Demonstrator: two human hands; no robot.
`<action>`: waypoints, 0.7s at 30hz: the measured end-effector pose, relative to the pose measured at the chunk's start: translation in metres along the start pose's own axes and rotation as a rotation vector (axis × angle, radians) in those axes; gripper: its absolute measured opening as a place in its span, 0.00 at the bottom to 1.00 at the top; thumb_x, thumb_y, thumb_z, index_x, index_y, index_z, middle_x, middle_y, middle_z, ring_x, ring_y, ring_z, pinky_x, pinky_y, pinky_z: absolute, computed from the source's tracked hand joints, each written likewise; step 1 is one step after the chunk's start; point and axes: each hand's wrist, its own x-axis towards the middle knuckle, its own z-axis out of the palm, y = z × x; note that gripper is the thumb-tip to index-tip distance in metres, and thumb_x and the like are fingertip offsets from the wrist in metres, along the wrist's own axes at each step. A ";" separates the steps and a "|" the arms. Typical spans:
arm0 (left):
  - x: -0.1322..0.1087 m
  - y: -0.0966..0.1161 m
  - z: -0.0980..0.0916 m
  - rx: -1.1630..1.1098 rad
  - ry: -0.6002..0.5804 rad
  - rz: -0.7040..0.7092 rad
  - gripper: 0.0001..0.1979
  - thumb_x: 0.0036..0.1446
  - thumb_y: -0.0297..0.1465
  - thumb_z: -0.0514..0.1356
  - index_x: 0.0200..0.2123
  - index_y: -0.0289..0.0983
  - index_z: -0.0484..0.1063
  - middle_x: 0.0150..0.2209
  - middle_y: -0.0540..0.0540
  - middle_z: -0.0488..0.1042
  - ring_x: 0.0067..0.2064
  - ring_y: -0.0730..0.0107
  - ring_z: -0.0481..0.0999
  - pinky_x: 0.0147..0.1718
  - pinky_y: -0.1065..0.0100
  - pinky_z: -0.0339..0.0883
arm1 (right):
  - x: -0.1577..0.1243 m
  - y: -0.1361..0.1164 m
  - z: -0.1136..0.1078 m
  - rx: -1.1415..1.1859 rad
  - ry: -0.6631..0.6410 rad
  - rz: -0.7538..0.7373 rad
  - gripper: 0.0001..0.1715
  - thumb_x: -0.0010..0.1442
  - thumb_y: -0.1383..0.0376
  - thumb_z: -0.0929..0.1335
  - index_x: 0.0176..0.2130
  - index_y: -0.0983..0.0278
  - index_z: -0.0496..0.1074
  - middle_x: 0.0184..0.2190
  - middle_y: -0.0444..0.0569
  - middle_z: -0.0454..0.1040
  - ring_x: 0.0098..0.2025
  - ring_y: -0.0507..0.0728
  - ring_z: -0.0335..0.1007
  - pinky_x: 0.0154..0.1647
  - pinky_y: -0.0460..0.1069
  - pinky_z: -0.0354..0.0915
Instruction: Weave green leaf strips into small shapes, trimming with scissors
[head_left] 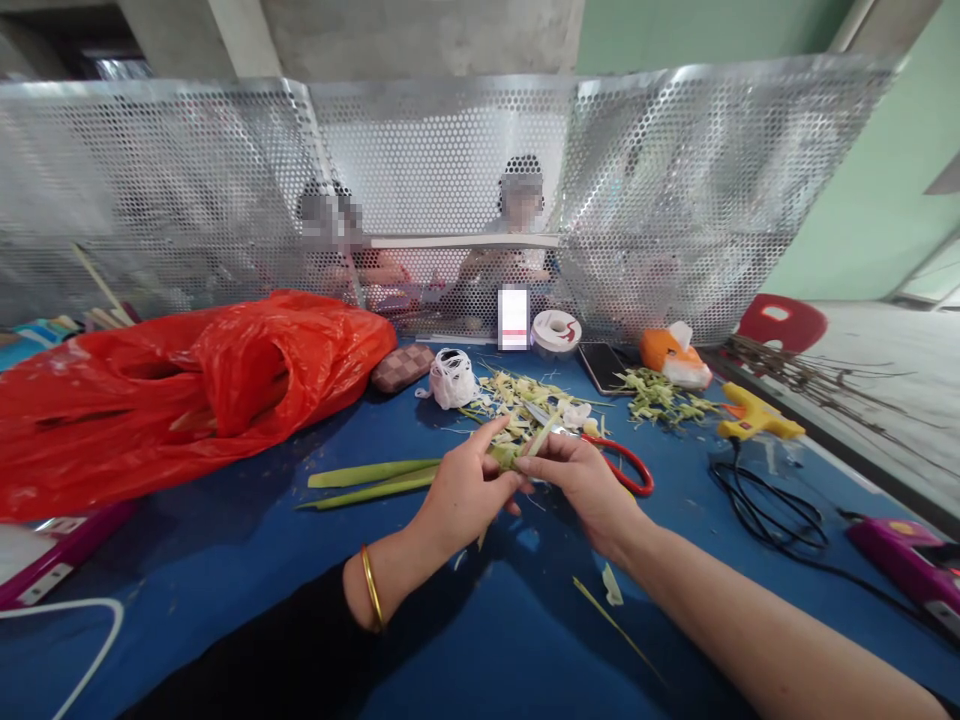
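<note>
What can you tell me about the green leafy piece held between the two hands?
The leaf piece is a small bundle of pale green, flat strips, looking like fresh palm leaf. A lighter strip end sticks up from it. It is above the blue table, pinched between the left hand and the right hand. How it is folded is too small to tell.

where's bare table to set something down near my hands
Bare blue table lies between the red bag and left hand, and between scissors and black cord. Leaf scraps crowd behind the right hand; both hands pinch a leaf strip.
</note>
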 end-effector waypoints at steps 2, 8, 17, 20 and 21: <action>0.000 0.000 0.000 -0.006 0.006 0.013 0.36 0.49 0.25 0.61 0.63 0.38 0.59 0.26 0.49 0.78 0.21 0.70 0.75 0.21 0.73 0.64 | -0.001 0.000 0.002 0.016 0.027 0.016 0.13 0.45 0.60 0.75 0.29 0.65 0.74 0.20 0.43 0.71 0.26 0.53 0.66 0.32 0.50 0.61; -0.001 0.000 0.002 0.027 -0.011 -0.005 0.38 0.49 0.24 0.60 0.64 0.37 0.55 0.27 0.49 0.78 0.24 0.69 0.76 0.25 0.72 0.67 | -0.001 0.000 0.005 -0.028 0.013 0.009 0.11 0.46 0.60 0.74 0.28 0.65 0.75 0.21 0.43 0.72 0.25 0.51 0.64 0.31 0.49 0.60; -0.001 0.008 0.000 -0.085 -0.050 0.051 0.24 0.53 0.28 0.61 0.54 0.31 0.69 0.37 0.44 0.79 0.33 0.68 0.77 0.38 0.67 0.70 | -0.001 -0.002 -0.001 -0.075 0.086 -0.105 0.09 0.48 0.61 0.73 0.26 0.64 0.75 0.24 0.45 0.74 0.29 0.54 0.68 0.34 0.50 0.63; 0.000 0.011 -0.003 -0.172 -0.084 0.039 0.16 0.58 0.33 0.59 0.48 0.34 0.75 0.42 0.44 0.79 0.33 0.69 0.77 0.38 0.67 0.70 | 0.000 -0.010 -0.004 -0.025 0.028 -0.060 0.11 0.47 0.59 0.75 0.24 0.65 0.76 0.23 0.46 0.74 0.26 0.54 0.68 0.32 0.50 0.63; 0.000 0.011 -0.003 -0.200 -0.100 0.015 0.15 0.58 0.34 0.59 0.47 0.36 0.76 0.42 0.44 0.79 0.33 0.69 0.78 0.37 0.67 0.71 | 0.000 -0.012 -0.005 -0.032 0.013 -0.058 0.11 0.46 0.59 0.75 0.23 0.64 0.75 0.23 0.46 0.74 0.26 0.53 0.67 0.31 0.50 0.63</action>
